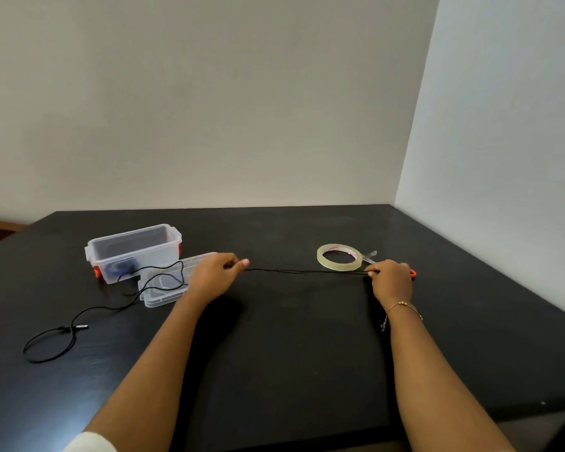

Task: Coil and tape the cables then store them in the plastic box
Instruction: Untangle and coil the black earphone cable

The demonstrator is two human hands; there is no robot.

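Note:
A thin black cable (pixel 302 271) is stretched taut between my two hands above the black table (pixel 291 347). My left hand (pixel 216 277) pinches it at the left. My right hand (pixel 389 280) pinches its folded end at the right. The rest of the cable trails left over the box lid (pixel 165 290) and ends in a loop with a plug (pixel 79 327) on the table. The clear plastic box (pixel 134 252) with red latches stands open behind the lid, something dark inside it. A roll of clear tape (pixel 339 258) lies just beyond my right hand.
Scissors with a red handle (pixel 412 273) lie behind my right hand, mostly hidden by it, blades near the tape roll. Walls close off the table's back and right sides. The table's left edge drops away near the box.

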